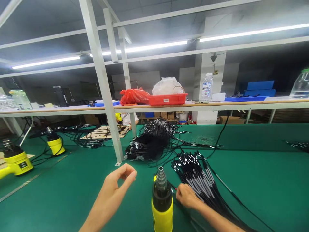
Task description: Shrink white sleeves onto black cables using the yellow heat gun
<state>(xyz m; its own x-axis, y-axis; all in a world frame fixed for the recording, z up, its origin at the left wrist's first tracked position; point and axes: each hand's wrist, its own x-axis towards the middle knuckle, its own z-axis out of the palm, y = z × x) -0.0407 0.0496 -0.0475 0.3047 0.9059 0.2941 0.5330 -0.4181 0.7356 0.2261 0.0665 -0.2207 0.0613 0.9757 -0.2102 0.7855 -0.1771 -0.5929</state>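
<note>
A yellow and black heat gun stands upright in front of me, its stepped metal nozzle pointing up. To its left is my left hand, raised over the table, thumb and fingertips brought together with nothing visible between them. On the other side of the heat gun my right hand is closed on a thin black cable; a white mark and a red spot show near the fingers. Beside that hand lies a fanned bundle of black cables with grey sleeves and white-marked ends.
Behind is a heap of coiled black cables next to a white post. More heat guns stand at left. The shelf holds a red tray and a bottle. Another person is partly visible beyond.
</note>
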